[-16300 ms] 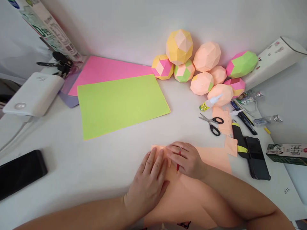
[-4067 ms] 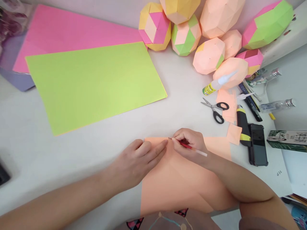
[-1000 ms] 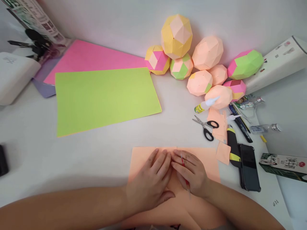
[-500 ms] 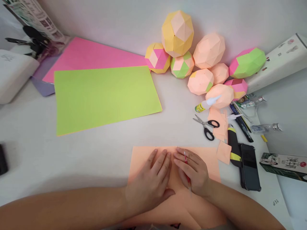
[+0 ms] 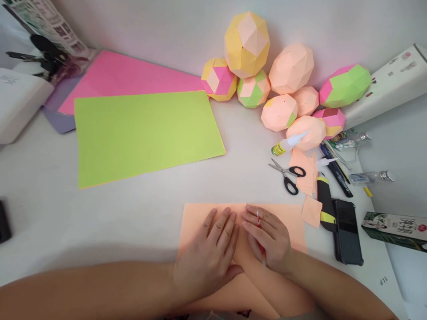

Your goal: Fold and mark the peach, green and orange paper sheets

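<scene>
An orange sheet of paper (image 5: 196, 218) lies on the white table near me. My left hand (image 5: 210, 255) rests flat on it, fingers stretched out and together. Beside it my right hand (image 5: 268, 238) also presses on the sheet, with a thin red pen (image 5: 260, 235) held between its fingers, tip pointing away from me. The fingertips of both hands nearly meet near the sheet's far edge.
A green sheet (image 5: 143, 133) overlaps a pink sheet (image 5: 126, 78) at the back left. Several paper polyhedra (image 5: 283, 93) are piled against the wall. Scissors (image 5: 287, 174), a glue bottle (image 5: 288, 143), orange paper scraps (image 5: 312, 211), a marker (image 5: 325, 202), a phone (image 5: 348, 231) and a carton (image 5: 396, 224) lie right.
In the last second almost nothing moved; both hands stay pressed on the orange sheet. Four seconds ago the right hand held the pen tip to the paper as if marking it.
</scene>
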### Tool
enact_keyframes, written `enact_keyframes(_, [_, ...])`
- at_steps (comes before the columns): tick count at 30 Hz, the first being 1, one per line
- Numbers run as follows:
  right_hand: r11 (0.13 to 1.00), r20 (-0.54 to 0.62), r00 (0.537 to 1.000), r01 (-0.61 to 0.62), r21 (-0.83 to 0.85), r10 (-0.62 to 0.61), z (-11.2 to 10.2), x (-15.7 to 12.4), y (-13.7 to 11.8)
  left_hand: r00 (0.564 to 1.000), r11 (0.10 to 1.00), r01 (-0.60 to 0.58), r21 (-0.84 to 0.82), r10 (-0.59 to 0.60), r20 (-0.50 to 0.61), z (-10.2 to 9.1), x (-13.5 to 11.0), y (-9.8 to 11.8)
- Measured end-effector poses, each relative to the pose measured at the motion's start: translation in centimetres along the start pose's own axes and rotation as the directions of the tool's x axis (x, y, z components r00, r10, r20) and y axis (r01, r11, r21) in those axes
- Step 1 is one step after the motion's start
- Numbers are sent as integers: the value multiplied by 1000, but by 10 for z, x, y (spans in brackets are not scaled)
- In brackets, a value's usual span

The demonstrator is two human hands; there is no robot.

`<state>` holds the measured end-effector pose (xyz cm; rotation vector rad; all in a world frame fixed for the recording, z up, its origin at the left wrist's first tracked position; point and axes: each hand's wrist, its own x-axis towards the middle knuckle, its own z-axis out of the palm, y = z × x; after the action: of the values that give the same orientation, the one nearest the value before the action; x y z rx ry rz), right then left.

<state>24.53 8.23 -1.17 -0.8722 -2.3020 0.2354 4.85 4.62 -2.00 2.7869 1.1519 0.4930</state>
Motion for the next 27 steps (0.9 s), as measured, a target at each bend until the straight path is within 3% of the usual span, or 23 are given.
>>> enact_keyframes(4, [1000, 4, 1000, -7, -18, 7, 1, 0, 0, 999, 1000, -2, 6, 1, 33, -1, -1, 0])
enact_keyframes(27, [1000, -8, 1000, -12, 17, 12, 1, -2, 1, 990, 999, 4, -41, -10, -137, 3, 1, 1])
